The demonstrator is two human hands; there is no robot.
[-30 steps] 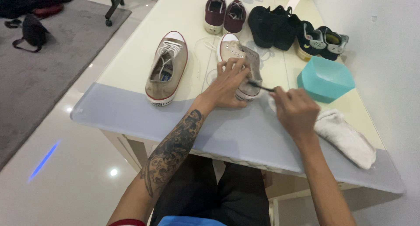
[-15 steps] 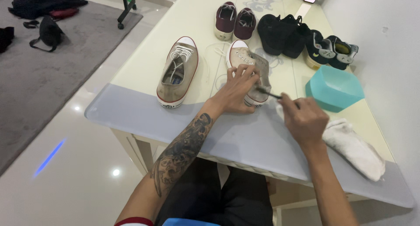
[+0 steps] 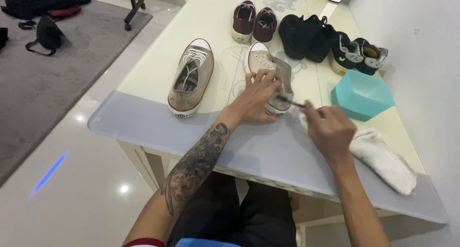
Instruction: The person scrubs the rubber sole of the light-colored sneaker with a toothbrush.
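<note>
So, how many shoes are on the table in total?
8. A beige shoe lies at front left, its mate under the left hand. At the back sit two maroon, two black, two dark patterned. None seems hidden.

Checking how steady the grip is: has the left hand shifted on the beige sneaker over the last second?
No. The left hand stays pressed on the heel end of the beige sneaker, level with the teal bowl as before; only the camera moved.
</note>
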